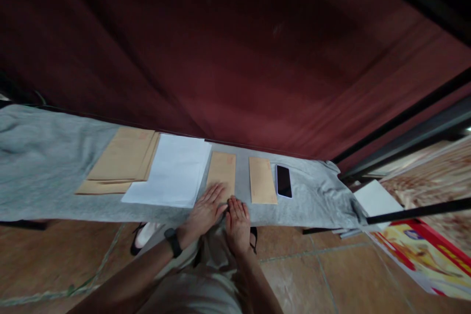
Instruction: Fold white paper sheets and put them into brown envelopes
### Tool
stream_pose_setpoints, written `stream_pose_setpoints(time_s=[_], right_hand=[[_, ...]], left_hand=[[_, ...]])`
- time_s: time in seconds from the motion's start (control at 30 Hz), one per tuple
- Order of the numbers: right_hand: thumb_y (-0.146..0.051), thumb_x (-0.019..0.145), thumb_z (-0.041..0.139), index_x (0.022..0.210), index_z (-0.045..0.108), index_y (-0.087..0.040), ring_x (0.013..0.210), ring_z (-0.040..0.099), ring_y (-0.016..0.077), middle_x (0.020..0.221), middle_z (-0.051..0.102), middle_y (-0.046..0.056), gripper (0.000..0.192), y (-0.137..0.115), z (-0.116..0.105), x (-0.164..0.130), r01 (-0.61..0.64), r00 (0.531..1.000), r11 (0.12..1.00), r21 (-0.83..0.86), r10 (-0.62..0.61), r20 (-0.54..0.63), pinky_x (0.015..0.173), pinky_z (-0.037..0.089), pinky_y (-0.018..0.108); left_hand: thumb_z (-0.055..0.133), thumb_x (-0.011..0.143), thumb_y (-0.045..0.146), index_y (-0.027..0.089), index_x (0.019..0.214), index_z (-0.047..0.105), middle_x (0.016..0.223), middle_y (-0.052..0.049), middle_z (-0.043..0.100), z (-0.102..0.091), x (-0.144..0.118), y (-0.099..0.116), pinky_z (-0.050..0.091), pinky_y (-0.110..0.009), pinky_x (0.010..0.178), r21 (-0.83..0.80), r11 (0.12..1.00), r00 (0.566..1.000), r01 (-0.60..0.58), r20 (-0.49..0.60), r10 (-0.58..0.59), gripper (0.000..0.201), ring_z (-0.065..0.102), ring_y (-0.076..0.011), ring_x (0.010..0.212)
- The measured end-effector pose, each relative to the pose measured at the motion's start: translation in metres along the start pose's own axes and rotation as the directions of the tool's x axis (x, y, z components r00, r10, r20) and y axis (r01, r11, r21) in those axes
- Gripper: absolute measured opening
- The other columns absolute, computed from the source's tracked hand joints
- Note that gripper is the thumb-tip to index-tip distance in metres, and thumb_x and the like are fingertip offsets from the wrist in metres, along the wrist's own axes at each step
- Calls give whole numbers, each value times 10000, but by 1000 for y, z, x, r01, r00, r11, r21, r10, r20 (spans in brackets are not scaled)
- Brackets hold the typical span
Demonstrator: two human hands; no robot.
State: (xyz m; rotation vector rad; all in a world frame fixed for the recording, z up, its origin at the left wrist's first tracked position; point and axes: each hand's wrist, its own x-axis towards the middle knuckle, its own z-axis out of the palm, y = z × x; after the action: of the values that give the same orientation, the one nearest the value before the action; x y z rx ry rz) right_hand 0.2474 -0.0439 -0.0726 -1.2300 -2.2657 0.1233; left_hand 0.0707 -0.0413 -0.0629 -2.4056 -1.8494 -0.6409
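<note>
My left hand (205,212) lies flat, fingers spread, on the near end of a brown envelope (222,170) on a grey cloth-covered table (44,171). My right hand (238,223) rests flat beside it at the table's near edge, its fingertips touching the envelope's lower right corner. A black watch sits on my left wrist. A second brown envelope (262,180) lies just right of the first. Neither hand grips anything.
A stack of white paper (170,170) and a pile of larger brown envelopes (121,162) lie to the left. A black phone (283,181) lies right of the envelopes. A dark red curtain hangs behind. Coloured posters (423,250) lie on the tiled floor at right.
</note>
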Motion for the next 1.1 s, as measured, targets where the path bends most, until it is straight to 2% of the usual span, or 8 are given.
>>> stream_pose_setpoints(time_s=[0.13,0.23,0.4,0.53,0.63,0.87,1.1], right_hand=[[-171,1034,376,1474,519,-157,1381,526,228,1439,612,127,463,-2,1,1,-9,999,1000,8,9,-35,1183,378,486],[-168,1037,370,1484,500,-165,1381,527,232,1442,609,127,465,-2,0,1,23,999,1000,20,-22,-50,1171,393,499],[-163,1036,370,1468,519,-173,1375,538,227,1440,612,121,457,-4,1,2,3,998,1000,26,-1,-70,1184,384,495],[-156,1027,392,1505,470,-166,1386,528,221,1471,584,117,484,-1,3,1,10,1000,1000,-7,-10,-8,1186,386,489],[-160,1025,405,1533,429,-178,1395,519,225,1494,561,112,509,3,4,-1,39,999,998,-39,-39,6,1176,398,495],[-157,1019,413,1567,371,-202,1405,509,238,1506,549,104,552,7,7,-3,59,998,995,-75,-58,14,1161,409,510],[-156,1008,387,1554,399,-176,1402,508,236,1487,567,124,547,0,4,1,39,999,999,-34,-39,3,1181,371,510]], left_hand=[[357,1033,410,91,1519,425,1592,-157,430,12,49,-19,310,-437,1224,2,1000,1000,-7,15,7,585,373,-242,1494],[371,1027,384,111,1485,483,1579,-145,454,19,76,-33,278,-445,1231,24,1000,999,-6,45,5,545,392,-246,1481],[377,1031,354,203,1473,509,1604,-89,431,28,106,-47,218,-466,1243,33,998,998,-50,43,49,486,365,-229,1492],[410,1021,363,203,1483,493,1589,-91,454,38,131,-58,230,-457,1233,44,999,994,1,112,-6,497,388,-233,1477],[416,1017,366,222,1505,461,1601,-75,440,46,147,-65,226,-451,1231,41,999,993,16,119,-21,511,384,-229,1477],[369,1014,339,228,1516,456,1599,-61,443,54,156,-69,193,-469,1238,32,999,992,20,122,-23,521,365,-240,1490],[321,1032,344,179,1522,451,1605,-74,429,52,132,-57,165,-436,1253,-12,1000,991,-26,131,27,533,344,-218,1501]])
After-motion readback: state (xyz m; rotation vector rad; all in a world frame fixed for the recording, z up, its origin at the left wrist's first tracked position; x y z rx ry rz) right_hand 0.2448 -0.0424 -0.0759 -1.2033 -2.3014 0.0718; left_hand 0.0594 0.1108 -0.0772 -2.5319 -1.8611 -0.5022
